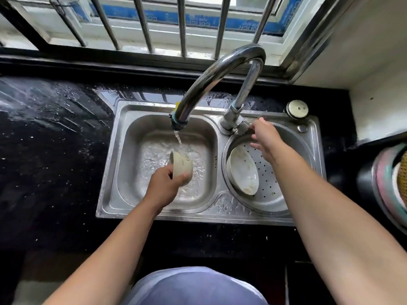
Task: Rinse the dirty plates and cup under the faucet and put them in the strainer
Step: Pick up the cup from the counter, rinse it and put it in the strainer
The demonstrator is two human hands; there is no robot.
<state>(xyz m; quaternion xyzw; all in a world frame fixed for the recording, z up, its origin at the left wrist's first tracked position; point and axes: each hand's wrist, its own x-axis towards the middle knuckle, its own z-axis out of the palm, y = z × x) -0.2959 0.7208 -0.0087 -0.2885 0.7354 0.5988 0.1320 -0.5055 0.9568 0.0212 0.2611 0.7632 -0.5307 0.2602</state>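
My left hand [164, 184] grips a pale cup [181, 165], tilted on its side over the left basin [132, 139]. Water runs from the curved steel faucet [211, 80] and lands at the cup's rim. My right hand [265, 137] reaches to the faucet handle [243, 126] at the tap's base, fingertips touching it. In the round perforated strainer [268, 172] on the right, a white plate [242, 170] with food specks leans against the left wall.
Wet black countertop [55, 133] surrounds the steel double sink. A barred window runs along the back. A round metal cap [297, 108] sits at the sink's back right corner. A dark pot with a colourful rim [383, 183] stands at the right edge.
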